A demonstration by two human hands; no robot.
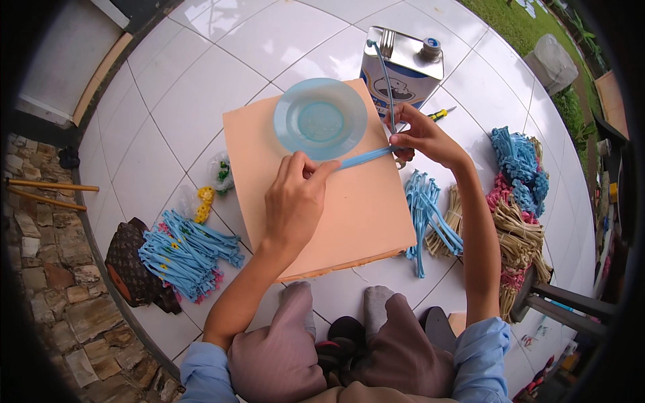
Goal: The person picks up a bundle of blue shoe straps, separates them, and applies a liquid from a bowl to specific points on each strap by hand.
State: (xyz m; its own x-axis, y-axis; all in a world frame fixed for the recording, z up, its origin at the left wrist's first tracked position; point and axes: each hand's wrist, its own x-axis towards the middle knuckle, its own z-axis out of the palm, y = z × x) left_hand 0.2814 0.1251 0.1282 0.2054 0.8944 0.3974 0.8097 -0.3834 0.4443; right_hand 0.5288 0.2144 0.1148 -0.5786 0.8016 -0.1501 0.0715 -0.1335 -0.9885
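Note:
A light-blue flat strap (366, 158) is stretched between my hands above a peach-coloured board (356, 208). My left hand (293, 198) pinches its near-left end between thumb and fingers. At the other end my right hand (426, 138) closes its fingertips on the strap. From these fingertips a thin blue-grey cord (385, 74) rises, with a small knob at its tip, in front of a metal can. Whether cord and strap are one piece I cannot tell. Just beyond my left hand, a translucent blue bowl (287, 121) rests on the board.
Right of the board lie blue straps (422, 208) and beige bundles (451, 218). A rectangular metal can (410, 80) and a yellow-black screwdriver (440, 115) are beyond. Far right is a pile of blue, pink and beige bundles (517, 201). At left are more blue straps (191, 255) and a brown bag (131, 258).

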